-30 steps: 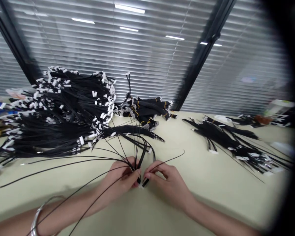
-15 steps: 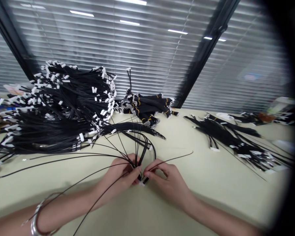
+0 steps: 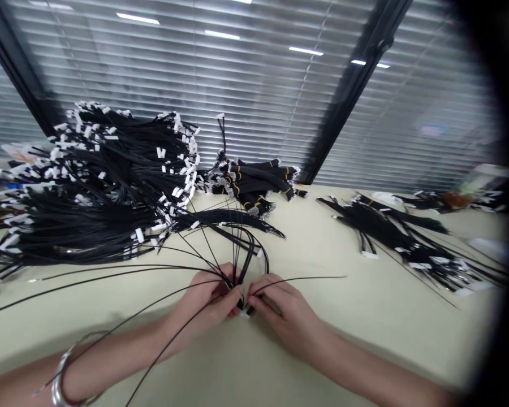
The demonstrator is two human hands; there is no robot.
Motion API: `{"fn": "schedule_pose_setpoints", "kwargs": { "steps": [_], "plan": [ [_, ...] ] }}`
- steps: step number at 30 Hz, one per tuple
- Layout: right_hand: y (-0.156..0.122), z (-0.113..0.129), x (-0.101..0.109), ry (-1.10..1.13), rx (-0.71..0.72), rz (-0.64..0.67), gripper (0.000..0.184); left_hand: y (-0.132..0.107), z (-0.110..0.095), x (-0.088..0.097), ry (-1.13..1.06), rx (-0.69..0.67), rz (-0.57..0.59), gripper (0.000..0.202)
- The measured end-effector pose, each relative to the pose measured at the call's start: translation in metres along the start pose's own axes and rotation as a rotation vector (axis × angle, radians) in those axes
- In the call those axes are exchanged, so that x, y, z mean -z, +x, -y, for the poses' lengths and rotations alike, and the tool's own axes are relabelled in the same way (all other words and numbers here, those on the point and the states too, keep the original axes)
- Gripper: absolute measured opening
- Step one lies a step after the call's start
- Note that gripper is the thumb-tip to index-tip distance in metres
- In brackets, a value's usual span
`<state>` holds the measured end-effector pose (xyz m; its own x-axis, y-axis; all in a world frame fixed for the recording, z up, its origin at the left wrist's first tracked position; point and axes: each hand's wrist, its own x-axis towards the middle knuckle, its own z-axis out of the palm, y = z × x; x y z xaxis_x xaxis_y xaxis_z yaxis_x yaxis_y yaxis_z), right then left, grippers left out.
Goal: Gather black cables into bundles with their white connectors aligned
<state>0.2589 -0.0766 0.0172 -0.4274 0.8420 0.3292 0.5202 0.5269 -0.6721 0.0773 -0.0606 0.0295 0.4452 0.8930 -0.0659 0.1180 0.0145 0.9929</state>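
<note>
My left hand (image 3: 216, 294) is closed around a bunch of thin black wires (image 3: 246, 261) close to a white connector (image 3: 245, 314). From that grip the wires fan out to the left, upward and down over my forearm. My right hand (image 3: 275, 302) pinches a single black wire (image 3: 309, 278) just right of the connector. The wire's free end points right, nearly level. Thumb and forefinger hide the exact spot where this wire is held. Both hands are close together, low above the table.
A large heap of black cables with white connectors (image 3: 123, 169) fills the left. Behind my hands lie black bundles with yellow bands (image 3: 258, 181). More black cables (image 3: 385, 232) rest on the right of the pale table (image 3: 314, 243). Window blinds (image 3: 254, 85) stand behind.
The wire in my right hand has swung down at its free end, from slanting upward to nearly level, reaching farther right. My right fingers have curled in slightly. My left hand keeps its grip.
</note>
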Motion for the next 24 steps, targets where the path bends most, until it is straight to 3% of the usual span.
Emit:
{"fn": "schedule_pose_setpoints", "kwargs": {
  "steps": [16, 24],
  "plan": [
    [-0.0009, 0.0050, 0.0024, -0.099, -0.002, 0.071, 0.013, 0.0001, -0.0006, -0.0002, 0.026, -0.032, 0.009, 0.014],
    [-0.0018, 0.0069, -0.0003, -0.027, -0.034, 0.009, 0.014, -0.0022, -0.0068, -0.0022, 0.020, -0.025, -0.013, 0.010]
  ]
}}
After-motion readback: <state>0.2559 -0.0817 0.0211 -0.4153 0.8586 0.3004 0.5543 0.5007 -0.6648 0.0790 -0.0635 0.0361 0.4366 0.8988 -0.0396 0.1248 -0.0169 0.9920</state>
